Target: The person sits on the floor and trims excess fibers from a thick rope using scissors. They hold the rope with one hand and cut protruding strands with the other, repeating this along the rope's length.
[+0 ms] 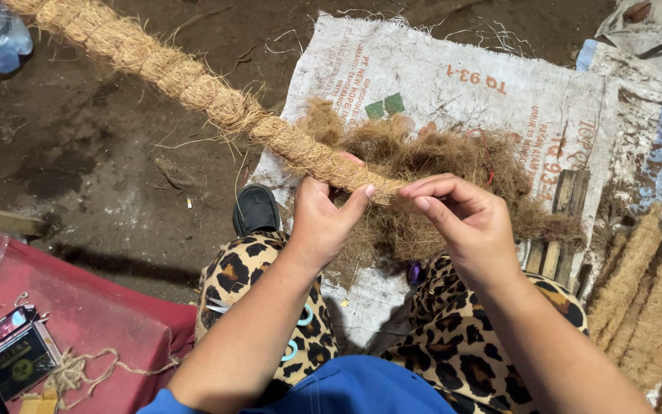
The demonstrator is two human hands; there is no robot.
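Observation:
A thick rope of twisted brown coir fibre [185, 80] runs from the top left down to the middle. My left hand [323, 218] grips its near end, thumb laid along it. My right hand [465, 222] is just to the right, fingers pinched on thin loose fibres at the rope's tip. Behind both hands a heap of loose brown fibre [430, 165] lies on a white woven sack [438, 84]. My knees in leopard-print trousers [461, 337] are below the hands.
A red covered block [93, 322] at the lower left carries a small dark box [21, 354], a twine tangle and thin sticks. Finished fibre ropes [645, 291] lie at the right by wooden slats [557, 230]. A black shoe [256, 208] rests on the dirt floor.

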